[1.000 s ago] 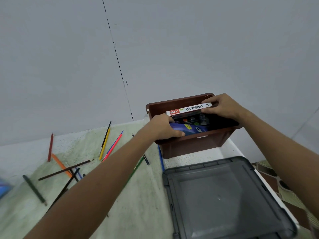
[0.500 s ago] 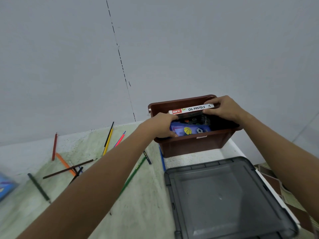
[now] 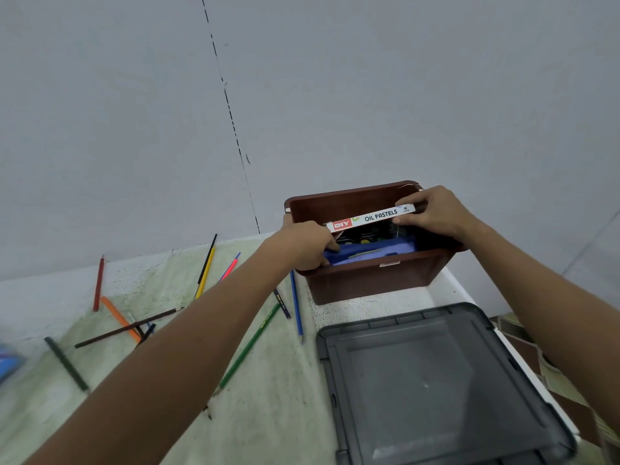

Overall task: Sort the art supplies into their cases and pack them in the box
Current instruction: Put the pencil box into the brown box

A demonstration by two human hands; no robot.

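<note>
Oil pastels box (image 3: 372, 218) stands on edge inside the brown box (image 3: 369, 280), above a blue case (image 3: 369, 255) lying in there. My right hand (image 3: 432, 213) pinches the pastels box at its right end; my left hand (image 3: 303, 245) curls round the blue case's left end at the box rim. Gray lid (image 3: 436, 387) lies on the table (image 3: 281, 397) just in front. Loose colored pencils (image 3: 206, 266) scattered to the left, well apart from the box.

blue case (image 3: 8, 364) blurred, cut by left edge; lid (image 3: 436, 384) corner cut at bottom; box (image 3: 369, 280) contents under pastel pack (image 3: 372, 217) mostly hidden.
</note>
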